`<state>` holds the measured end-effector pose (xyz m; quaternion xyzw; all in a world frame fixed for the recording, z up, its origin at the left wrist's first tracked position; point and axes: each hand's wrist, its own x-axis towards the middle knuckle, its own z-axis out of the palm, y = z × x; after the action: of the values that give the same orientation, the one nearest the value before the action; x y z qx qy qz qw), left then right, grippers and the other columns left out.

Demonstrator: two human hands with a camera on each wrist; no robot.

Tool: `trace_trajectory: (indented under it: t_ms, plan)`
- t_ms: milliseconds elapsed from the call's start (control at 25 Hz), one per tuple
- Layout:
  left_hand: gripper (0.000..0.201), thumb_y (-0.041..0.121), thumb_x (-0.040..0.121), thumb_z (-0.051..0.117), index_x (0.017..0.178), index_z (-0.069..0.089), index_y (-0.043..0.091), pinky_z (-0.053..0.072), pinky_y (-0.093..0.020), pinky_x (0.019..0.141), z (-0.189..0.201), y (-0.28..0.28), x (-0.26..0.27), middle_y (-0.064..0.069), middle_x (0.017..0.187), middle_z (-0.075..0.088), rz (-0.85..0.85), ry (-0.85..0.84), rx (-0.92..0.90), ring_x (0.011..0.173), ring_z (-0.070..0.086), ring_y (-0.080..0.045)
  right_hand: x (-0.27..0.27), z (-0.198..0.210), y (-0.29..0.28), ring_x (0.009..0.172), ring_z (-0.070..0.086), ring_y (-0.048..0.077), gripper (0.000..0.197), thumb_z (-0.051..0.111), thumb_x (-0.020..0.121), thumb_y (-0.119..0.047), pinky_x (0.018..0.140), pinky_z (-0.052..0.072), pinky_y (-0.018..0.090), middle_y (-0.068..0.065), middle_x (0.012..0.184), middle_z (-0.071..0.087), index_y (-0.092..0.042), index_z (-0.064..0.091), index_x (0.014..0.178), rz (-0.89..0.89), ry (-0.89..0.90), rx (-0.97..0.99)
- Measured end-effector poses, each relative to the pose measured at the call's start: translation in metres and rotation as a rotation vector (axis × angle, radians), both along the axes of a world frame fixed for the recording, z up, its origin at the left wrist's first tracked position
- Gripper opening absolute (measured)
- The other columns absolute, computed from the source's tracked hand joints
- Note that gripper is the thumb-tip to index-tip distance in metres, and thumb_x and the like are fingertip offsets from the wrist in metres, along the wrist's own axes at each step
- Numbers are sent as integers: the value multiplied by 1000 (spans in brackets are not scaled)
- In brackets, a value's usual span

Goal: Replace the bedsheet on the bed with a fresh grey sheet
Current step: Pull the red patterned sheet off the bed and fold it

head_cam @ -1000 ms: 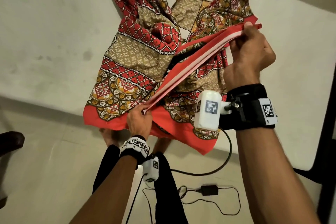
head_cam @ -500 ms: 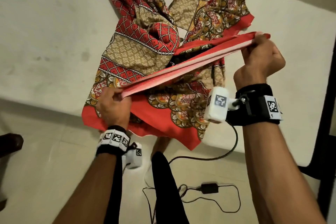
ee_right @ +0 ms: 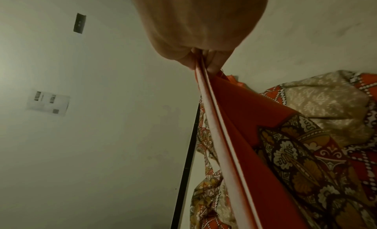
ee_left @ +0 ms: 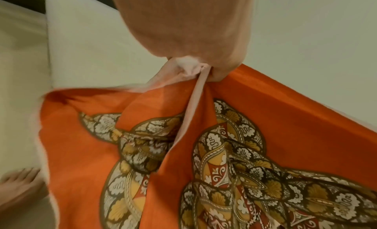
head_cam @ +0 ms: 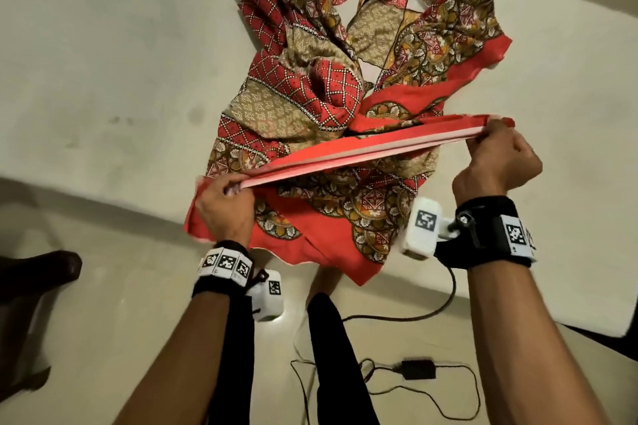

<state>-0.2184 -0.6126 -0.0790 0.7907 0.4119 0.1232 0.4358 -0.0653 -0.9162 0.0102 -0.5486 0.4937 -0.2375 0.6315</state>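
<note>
The patterned red bedsheet (head_cam: 331, 107) is lying crumpled on the bare pale mattress (head_cam: 103, 62), its near part spilling over the mattress edge, while its doubled red hem (head_cam: 362, 155) is being stretched taut between the two hands. The left hand (head_cam: 224, 207) is clamping the hem's left end in curled fingers, and the right hand (head_cam: 497, 162) is pinching the other end; over the last second the left hand has been sliding outward along the hem, so the edge is now running nearly straight, which suggests the old sheet is being folded for removal. No grey sheet is showing anywhere. On the floor, a black power adapter (head_cam: 417, 369) and its cable are lying near the person's feet, a possible snag.
</note>
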Motion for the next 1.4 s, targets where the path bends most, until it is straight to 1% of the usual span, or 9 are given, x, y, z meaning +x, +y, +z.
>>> trace_trajectory:
  t_ms: [120,360,560,680,880,1000,1160,1280,1400]
  plan:
    - [29,-9,77,62,90,81,8,39,2,60,4,-13,-15,-1,79,73,-47,8,-27,66,58,6,1,2,-1,59,64,20,18,78,77,7,61,60,34,8,66,69,-2,69,64,-30,-41,10]
    - [26,-3,78,61,90,81,11,43,-3,63,17,6,5,-1,80,72,91,-81,-29,68,64,-9,40,36,38,64,58,19,16,77,81,6,71,64,44,6,63,60,1,69,68,190,-244,-16]
    - [19,-3,79,65,88,80,4,48,-10,65,46,39,37,-8,77,73,233,-173,-101,64,62,1,45,56,60,68,65,20,5,77,81,10,73,65,43,12,74,68,6,74,79,204,-236,41]
    - [18,-7,79,64,88,78,-1,46,-9,63,86,52,51,-9,74,68,279,-234,-126,57,58,10,42,81,66,69,67,18,3,78,82,7,75,65,43,9,76,71,6,75,83,215,-213,34]
    - [19,-6,78,63,87,79,1,49,-11,64,167,75,77,-8,75,70,317,-315,-130,57,58,9,47,144,74,69,69,17,7,81,81,2,72,64,38,7,78,75,4,78,86,208,-205,-7]
    - [19,-5,77,63,84,79,3,50,-12,65,236,86,99,-5,73,70,320,-406,-122,59,58,4,53,197,76,75,73,22,10,84,77,-3,78,65,49,11,83,79,0,81,86,178,-246,6]
    - [20,-3,76,62,83,79,5,51,-14,65,317,98,118,-3,71,69,304,-509,-131,59,59,4,57,276,83,75,74,21,5,84,77,-3,78,65,47,6,78,78,-3,80,80,177,-345,21]
    - [21,-2,76,62,83,79,6,50,-14,66,373,110,131,-3,71,68,300,-602,-147,59,58,4,66,337,90,74,72,19,15,84,75,-4,80,65,50,-1,73,76,-16,77,70,180,-440,35]
    - [22,-4,77,61,86,79,4,48,-10,68,422,123,150,-6,76,71,308,-667,-134,66,61,-4,75,389,100,72,69,16,15,84,74,-11,81,64,48,-6,69,75,-21,76,68,176,-504,-25]
